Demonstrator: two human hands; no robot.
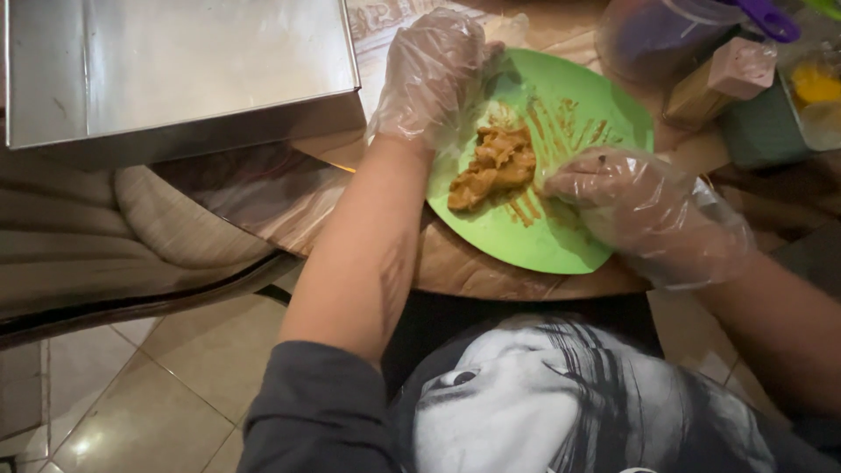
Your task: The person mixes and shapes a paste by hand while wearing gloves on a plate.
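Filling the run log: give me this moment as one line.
left hand: gloved, on green plate rim | right hand: gloved, fingers curled over plate | brown paste: mid-plate, smeared | table: wooden

A home kitchen or dining corner is suggested. A round wood-patterned counter (491, 276) is seen crowded with food things: a green plate (561, 241) smeared with orange-brown paste (492, 166), a clear plastic container (653, 35) with a purple scoop (769, 17), and a spice shaker with a pink cap (723, 83). A steel box (175, 74) is set at one side. Beige floor tiles (149, 412) and a cushioned seat (166, 223) are seen below.
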